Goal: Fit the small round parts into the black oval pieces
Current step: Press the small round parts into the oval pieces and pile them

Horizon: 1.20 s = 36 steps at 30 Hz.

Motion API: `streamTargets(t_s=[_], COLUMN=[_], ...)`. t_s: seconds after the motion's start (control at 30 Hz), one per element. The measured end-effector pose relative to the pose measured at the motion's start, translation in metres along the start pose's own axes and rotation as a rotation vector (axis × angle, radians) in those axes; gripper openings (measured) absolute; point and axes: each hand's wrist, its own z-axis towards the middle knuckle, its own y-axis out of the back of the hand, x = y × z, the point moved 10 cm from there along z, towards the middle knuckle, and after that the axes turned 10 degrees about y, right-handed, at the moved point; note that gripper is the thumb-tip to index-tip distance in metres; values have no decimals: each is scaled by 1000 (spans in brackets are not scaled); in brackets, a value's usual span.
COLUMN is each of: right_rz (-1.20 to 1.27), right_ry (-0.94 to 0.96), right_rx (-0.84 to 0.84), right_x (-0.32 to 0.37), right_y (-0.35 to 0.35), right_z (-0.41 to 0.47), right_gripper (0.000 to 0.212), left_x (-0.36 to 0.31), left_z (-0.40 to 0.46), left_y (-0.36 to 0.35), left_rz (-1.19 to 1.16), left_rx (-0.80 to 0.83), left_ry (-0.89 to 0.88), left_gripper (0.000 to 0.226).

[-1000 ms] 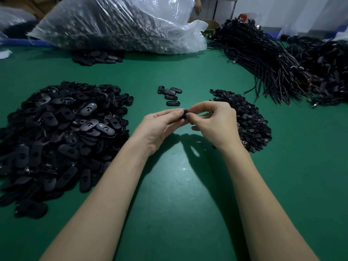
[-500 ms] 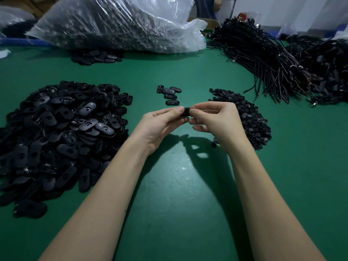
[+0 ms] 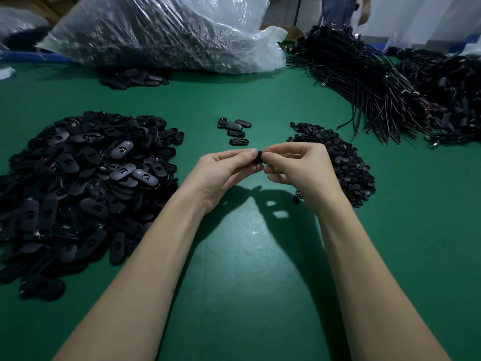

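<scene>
My left hand (image 3: 223, 173) and my right hand (image 3: 299, 168) meet fingertip to fingertip above the green table (image 3: 247, 282). Between them they pinch one black oval piece (image 3: 258, 159), mostly hidden by the fingers. Whether a small round part sits in it I cannot tell. A big heap of black oval pieces (image 3: 78, 183) lies at the left. A smaller heap of small round parts (image 3: 341, 160) lies just right of my right hand. Several oval pieces (image 3: 235, 131) lie in a small group beyond my hands.
A large clear plastic bag (image 3: 166, 32) of dark parts lies at the back, with a few oval pieces (image 3: 135, 78) in front of it. Bundles of black cables (image 3: 364, 82) fill the back right. A person (image 3: 341, 9) stands beyond the table.
Both hands have stayed together on the oval piece, with the fingertips shifting slightly. The person at the back has moved to the right.
</scene>
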Motion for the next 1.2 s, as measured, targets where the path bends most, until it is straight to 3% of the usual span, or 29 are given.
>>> streamTargets(t_s=[0.23,0.33,0.4,0.5,0.67,1.2], right_rz=[-72,-59,-7,131,164,-117], right_ry=[-23,-47,-87,-153,-124,20], right_rx=[-5,-10,21,88,148,113], right_x=[-2,-6,-10,-17,-14,9], right_y=[2,5,5,-3,-10,-5], right_z=[1,1,1,-3,-3,-2], right_gripper=[4,15,22,15,16,4], left_x=[0,0,0,-1,-1,-14], left_z=[0,-1,-2,-3,-3,-5], left_y=[0,0,-2,-5,-4,-2], left_rz=[36,34,27,50,71,253], left_rx=[21,43,72,108,82,41], left_ry=[9,24,38,51,44,-80], left_gripper=[15,13,15,15,11,11])
